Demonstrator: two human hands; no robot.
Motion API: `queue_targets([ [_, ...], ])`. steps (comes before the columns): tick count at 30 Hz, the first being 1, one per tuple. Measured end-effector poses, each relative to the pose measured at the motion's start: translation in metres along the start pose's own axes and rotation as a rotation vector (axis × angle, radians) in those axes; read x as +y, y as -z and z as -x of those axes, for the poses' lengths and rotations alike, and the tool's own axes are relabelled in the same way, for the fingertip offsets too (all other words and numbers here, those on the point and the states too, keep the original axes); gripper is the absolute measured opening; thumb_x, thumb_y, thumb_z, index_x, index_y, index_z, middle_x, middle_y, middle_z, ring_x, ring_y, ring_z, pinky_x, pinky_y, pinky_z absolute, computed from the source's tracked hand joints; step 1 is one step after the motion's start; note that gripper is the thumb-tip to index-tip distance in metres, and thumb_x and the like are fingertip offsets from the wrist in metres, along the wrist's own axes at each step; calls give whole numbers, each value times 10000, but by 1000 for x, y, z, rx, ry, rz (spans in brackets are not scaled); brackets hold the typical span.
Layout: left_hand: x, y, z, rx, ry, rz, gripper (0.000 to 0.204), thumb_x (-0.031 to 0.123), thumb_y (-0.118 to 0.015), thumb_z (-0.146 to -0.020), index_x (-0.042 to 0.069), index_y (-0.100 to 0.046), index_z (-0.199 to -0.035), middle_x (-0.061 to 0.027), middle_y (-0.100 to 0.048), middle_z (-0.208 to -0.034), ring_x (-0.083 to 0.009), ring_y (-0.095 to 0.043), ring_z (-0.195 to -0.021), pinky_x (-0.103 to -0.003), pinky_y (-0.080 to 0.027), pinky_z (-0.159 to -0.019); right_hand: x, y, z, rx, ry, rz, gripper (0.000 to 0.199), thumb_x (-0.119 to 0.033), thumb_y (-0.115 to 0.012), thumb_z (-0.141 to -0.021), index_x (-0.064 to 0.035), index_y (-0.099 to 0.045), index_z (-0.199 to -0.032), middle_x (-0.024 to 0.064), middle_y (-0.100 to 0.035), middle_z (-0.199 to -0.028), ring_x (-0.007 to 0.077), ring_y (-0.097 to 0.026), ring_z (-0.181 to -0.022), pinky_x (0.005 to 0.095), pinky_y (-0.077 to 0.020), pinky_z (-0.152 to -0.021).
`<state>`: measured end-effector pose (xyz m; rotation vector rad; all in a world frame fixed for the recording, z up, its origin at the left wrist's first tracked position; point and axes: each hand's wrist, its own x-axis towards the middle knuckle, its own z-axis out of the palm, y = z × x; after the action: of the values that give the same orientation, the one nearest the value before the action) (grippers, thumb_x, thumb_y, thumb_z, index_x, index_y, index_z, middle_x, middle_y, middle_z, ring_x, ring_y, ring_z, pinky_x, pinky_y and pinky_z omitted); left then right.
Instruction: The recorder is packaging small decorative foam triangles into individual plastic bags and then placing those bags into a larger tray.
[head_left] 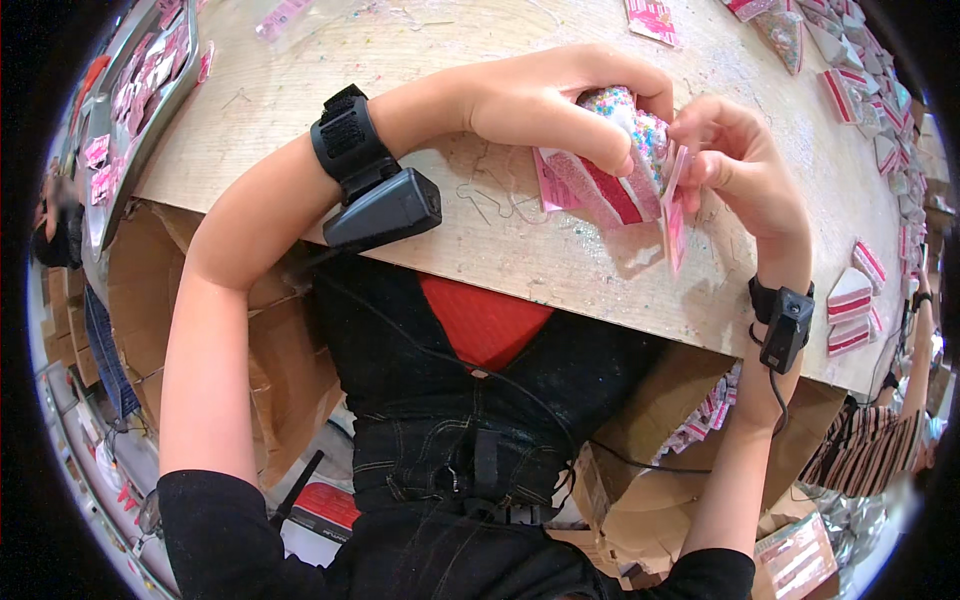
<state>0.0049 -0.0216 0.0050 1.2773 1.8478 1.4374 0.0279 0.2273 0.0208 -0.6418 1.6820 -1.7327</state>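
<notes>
My left hand (545, 100) is wrapped over the top of a cake-slice ornament (612, 192), its thumb pressing on the near side. The slice has pink and white layers and a top of coloured sprinkles. At its right end, my right hand (748, 150) pinches a pink card tag (674, 235) between thumb and fingers; the tag hangs upright against the slice. Whether a string joins the two cannot be made out. Partly under the slice, another pink card (556, 185) lies on the wooden table (440, 270). A thin loop of string or wire rests beside it.
A metal tray (118, 185) of pink cards stands at the left. Many cake slices are heaped along the right edge, with a few (852, 300) nearer. Cardboard boxes (290, 400) stand below the table edge. Another person's striped garment (865, 450) shows at the right.
</notes>
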Motion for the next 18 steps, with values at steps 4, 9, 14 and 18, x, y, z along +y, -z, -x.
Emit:
queue_targets([
  [4, -2, -1, 2, 58, -26, -15, 497, 309, -653, -703, 5, -558, -1085, -63, -574, -992, -151, -518, -947, -284, -414, -859, 6, -9, -5, 76, 0, -47, 309, -190, -730, -854, -32, -574, -1069, 16, -620, -871, 86, -619, -744, 224, -519, -652],
  [9, 0, 1, 4, 31, -30, -37, 496, 317, -654, -709, 5, -566, -1085, -72, -584, -989, -164, -531, -944, -289, -417, -876, 15, -14, -14, 261, 94, 151, 286, -159, -722, -862, -31, -580, -1075, -10, -582, -902, 64, -561, -826, 201, -485, -698],
  [14, 8, 23, 6, 133, -86, -219, 476, 295, -650, -731, 6, -576, -1102, -101, -604, -1053, -163, -563, -983, -311, -443, -874, 14, -16, -12, 344, 272, 190, 228, -150, -661, -911, -18, -587, -1081, -23, -544, -856, 58, -532, -852, 201, -448, -767],
  [18, -33, 98, 47, 547, -571, -1002, 389, 296, -609, -844, 31, -562, -1124, -151, -579, -1100, -269, -525, -1111, -385, -415, -972, 21, -4, -3, 462, 278, 96, 180, -164, -548, -983, -11, -626, -1040, -16, -549, -826, 69, -517, -805, 216, -430, -751],
])
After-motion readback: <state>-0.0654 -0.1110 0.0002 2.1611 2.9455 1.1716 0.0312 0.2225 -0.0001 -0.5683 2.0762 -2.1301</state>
